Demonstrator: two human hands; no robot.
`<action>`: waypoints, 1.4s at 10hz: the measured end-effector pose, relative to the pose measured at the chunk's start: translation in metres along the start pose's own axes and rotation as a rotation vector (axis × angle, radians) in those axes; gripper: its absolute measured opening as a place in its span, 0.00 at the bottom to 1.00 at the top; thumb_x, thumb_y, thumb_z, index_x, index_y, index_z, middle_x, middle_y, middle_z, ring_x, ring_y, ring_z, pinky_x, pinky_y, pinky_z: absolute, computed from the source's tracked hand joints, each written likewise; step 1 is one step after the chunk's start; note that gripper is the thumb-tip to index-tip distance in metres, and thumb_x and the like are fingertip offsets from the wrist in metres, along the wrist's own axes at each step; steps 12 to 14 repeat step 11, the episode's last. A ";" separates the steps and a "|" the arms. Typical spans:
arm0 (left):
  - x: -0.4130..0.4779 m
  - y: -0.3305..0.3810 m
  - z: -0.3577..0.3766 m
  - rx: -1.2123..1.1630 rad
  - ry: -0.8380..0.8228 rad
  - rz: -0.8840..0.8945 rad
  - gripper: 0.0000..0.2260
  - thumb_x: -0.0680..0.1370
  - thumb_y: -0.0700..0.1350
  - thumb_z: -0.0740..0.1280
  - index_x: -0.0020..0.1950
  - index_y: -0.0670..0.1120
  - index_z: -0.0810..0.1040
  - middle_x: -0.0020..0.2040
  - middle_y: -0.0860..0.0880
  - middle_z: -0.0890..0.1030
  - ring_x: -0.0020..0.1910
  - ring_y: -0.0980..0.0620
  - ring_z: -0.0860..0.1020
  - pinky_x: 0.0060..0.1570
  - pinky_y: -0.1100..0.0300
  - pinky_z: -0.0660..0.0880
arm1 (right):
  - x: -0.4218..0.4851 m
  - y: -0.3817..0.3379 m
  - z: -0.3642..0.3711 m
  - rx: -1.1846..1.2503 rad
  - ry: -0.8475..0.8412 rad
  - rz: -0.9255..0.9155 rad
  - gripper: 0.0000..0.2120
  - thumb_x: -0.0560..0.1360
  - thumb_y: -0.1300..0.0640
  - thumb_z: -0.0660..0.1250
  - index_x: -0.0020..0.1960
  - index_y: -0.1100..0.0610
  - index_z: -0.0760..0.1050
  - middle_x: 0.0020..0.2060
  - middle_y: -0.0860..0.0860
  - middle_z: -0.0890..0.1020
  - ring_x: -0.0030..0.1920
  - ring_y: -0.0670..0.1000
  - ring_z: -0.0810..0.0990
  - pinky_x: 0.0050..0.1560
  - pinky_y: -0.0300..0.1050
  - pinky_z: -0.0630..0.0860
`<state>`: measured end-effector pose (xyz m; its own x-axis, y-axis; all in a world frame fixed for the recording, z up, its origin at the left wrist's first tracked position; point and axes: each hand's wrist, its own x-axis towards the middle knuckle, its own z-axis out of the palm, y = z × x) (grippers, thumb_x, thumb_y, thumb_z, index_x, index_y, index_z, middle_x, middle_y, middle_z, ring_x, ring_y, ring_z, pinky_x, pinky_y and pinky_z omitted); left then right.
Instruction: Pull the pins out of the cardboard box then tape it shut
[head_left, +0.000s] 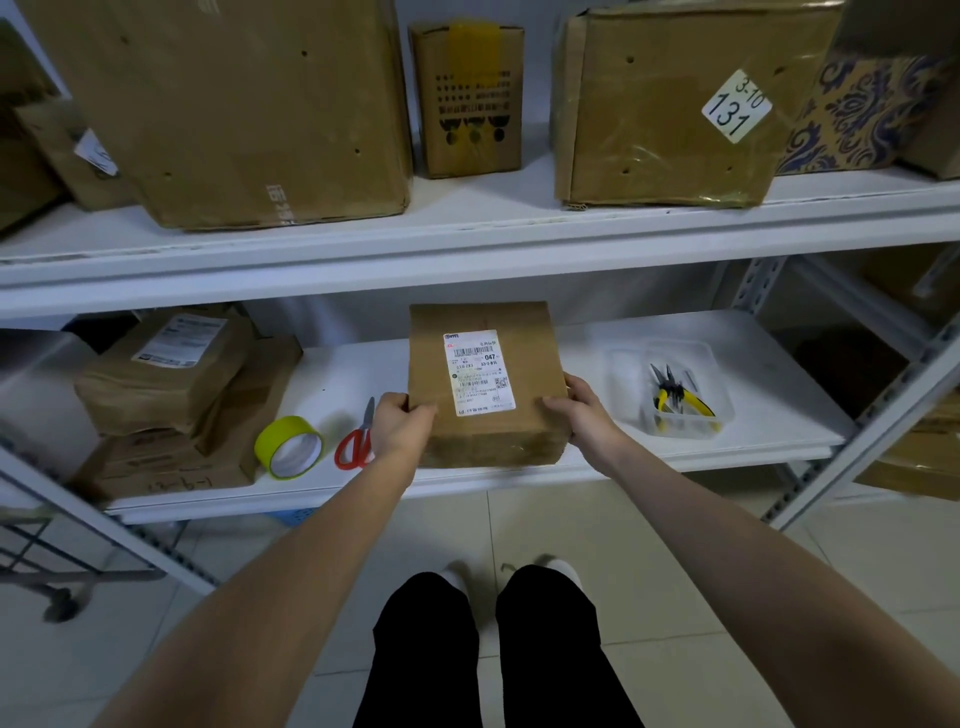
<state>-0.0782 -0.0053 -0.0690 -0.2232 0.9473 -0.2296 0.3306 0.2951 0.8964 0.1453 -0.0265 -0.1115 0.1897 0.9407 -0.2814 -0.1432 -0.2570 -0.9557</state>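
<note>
Legs and feet: dark trousers (488, 649) and pale shoes on a tiled floor, straight below the camera.
Left hand (400, 423): grips the near left corner of the cardboard box (537, 353), thumb on the top face, fingers curled round the side.
Right hand (579, 410): grips the near right corner the same way, thumb on top, fingers round the side.
Box position: on the lower shelf (769, 405) near its front edge, at the middle, between the scissors and the clear tub.
Box look: plain brown cardboard, top face closed and flat; a white shipping label (480, 371) with barcode, "047" and a small square code sits on top; the near face is creased and slightly shiny.
Scissors (356, 441): red-handled, lying just left of the left hand.
Tape roll (288, 447): yellow-green, lying tilted to the left of the scissors.
Clear tub (719, 374): right of the box, holding yellow-handled pliers (675, 397).
Brown parcels (166, 374): stacked at the shelf's left end.
Upper shelf (467, 249): carries several larger cardboard boxes, one with a white sticker (736, 106) reading "3-10 131".
</note>
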 end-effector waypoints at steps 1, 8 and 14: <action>0.006 0.003 0.002 0.071 -0.073 -0.009 0.16 0.76 0.43 0.66 0.64 0.44 0.71 0.58 0.46 0.78 0.56 0.44 0.76 0.55 0.52 0.74 | 0.013 0.000 0.012 -0.184 0.077 -0.022 0.26 0.73 0.55 0.68 0.69 0.53 0.66 0.65 0.56 0.70 0.61 0.56 0.75 0.61 0.49 0.74; 0.011 0.000 0.010 0.141 -0.122 -0.038 0.17 0.80 0.39 0.60 0.69 0.43 0.68 0.64 0.43 0.76 0.62 0.43 0.75 0.53 0.59 0.70 | 0.016 0.002 0.015 -0.874 0.197 -0.158 0.24 0.80 0.50 0.60 0.71 0.61 0.62 0.63 0.60 0.71 0.61 0.61 0.74 0.58 0.53 0.72; -0.030 0.041 -0.012 0.221 -0.064 0.140 0.15 0.77 0.39 0.64 0.63 0.43 0.72 0.62 0.44 0.77 0.59 0.44 0.77 0.51 0.58 0.74 | -0.030 -0.025 0.039 -0.646 0.267 -0.465 0.11 0.80 0.57 0.61 0.59 0.62 0.74 0.56 0.58 0.76 0.52 0.56 0.78 0.55 0.49 0.75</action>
